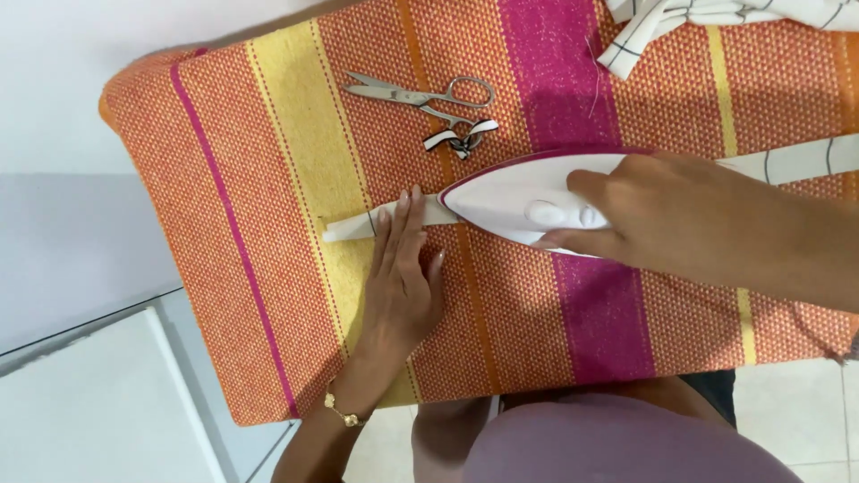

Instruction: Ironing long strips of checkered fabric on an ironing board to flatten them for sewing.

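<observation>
A narrow white fabric strip [351, 225] with thin dark lines lies across an orange, yellow and magenta striped ironing board [268, 268]. My left hand [403, 277] lies flat with its fingertips pressing the strip's left part. My right hand [689, 219] grips the handle of a white iron [510, 201] with a magenta rim. The iron's tip points left and sits on the strip, just right of my left fingertips. The strip continues to the right past my right hand [805, 159].
Metal scissors [420, 94] lie at the board's far side, with small black-and-white fabric scraps [461, 139] beside them. A white cloth with dark lines [716, 18] is bunched at the far right corner. The board's left end [116, 116] stands over pale floor.
</observation>
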